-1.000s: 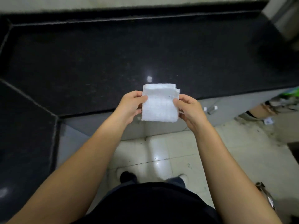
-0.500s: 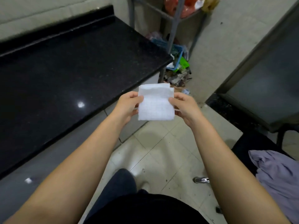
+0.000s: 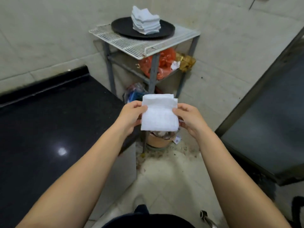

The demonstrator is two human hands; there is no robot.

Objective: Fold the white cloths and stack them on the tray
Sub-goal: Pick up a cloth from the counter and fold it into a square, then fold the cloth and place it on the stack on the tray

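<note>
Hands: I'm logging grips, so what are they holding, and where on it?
A folded white cloth: left hand pinches its left edge, right hand its right edge.

Folded cloth hides fingertips of both hands; bin beneath mostly hidden; shelf clutter indistinct.

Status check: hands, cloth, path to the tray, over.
Left hand and right hand pinch folded white cloth by its sides. Black tray ahead on wire rack, holding cloth stack. Nothing between.
</note>
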